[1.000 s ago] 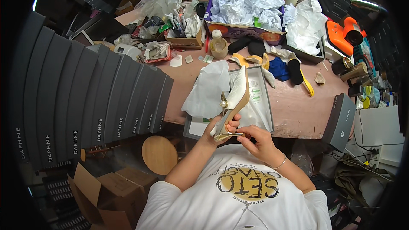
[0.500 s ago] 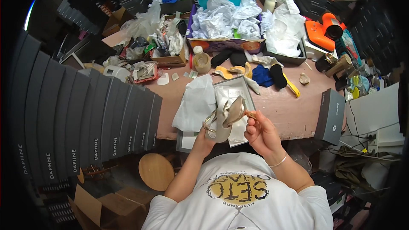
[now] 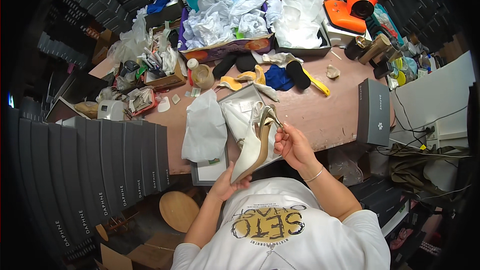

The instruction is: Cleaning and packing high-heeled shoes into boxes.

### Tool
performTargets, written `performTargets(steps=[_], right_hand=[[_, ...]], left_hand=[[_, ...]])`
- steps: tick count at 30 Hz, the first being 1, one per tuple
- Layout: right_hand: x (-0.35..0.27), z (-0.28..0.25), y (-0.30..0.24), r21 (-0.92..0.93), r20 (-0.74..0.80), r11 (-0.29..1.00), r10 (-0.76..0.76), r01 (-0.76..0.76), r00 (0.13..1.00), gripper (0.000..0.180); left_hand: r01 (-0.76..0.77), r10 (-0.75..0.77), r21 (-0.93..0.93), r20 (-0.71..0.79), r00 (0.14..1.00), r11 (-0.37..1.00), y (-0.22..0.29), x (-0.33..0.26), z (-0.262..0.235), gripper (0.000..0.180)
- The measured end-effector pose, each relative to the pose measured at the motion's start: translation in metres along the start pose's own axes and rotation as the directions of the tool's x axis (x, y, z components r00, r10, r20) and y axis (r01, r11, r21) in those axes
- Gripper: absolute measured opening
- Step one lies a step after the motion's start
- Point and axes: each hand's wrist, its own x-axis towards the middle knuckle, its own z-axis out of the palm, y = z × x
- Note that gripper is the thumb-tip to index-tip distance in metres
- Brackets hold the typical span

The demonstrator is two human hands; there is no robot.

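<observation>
Left hand (image 3: 228, 184) is wrapped around the toe and right hand (image 3: 296, 147) pinches the slim gold heel (image 3: 277, 119), fingers closed, of a white pointed-toe slingback shoe (image 3: 248, 151) with tan sole. Shoe is held over an open grey cardboard shoebox (image 3: 236, 94), left of the right hand, long axis slanting from toe at lower left, nearer the torso, to heel at upper right. Surface: worn pink tabletop (image 3: 320, 125), white tissue sheet (image 3: 204, 127) left of shoe; beyond, purple carton (image 3: 225, 48) of crumpled white paper (image 3: 215, 20); dark grey shoebox stack (image 3: 95, 170) at far left.
</observation>
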Motion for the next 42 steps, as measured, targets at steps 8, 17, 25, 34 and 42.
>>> performTargets(steps=[8,17,25,34,42], right_hand=[[-0.007,0.025,0.012,0.044,0.017,0.999,0.019,-0.02,1.0,0.024],[-0.001,-0.002,0.018,-0.171,-0.031,0.981,0.09,-0.094,0.995,0.026],[0.0,-0.014,0.035,-0.166,-0.049,0.966,0.195,-0.2,0.98,0.029],[-0.002,-0.001,0.02,-0.901,0.418,-0.003,-0.276,0.434,0.866,0.076],[0.0,0.018,0.008,-0.863,0.452,0.195,-0.115,0.466,0.885,0.072]], left_hand=[[-0.388,0.529,0.858,0.168,0.832,0.337,0.037,0.021,0.068,0.055],[-0.179,0.287,0.944,0.096,0.953,0.278,0.079,-0.021,0.081,0.047],[-0.036,0.055,0.878,0.012,0.998,0.478,0.074,-0.036,0.08,0.045],[-0.087,-0.008,0.551,0.168,0.986,0.83,0.033,-0.029,0.058,0.061],[-0.115,0.085,0.797,0.08,0.993,0.593,0.046,-0.038,0.087,0.045]])
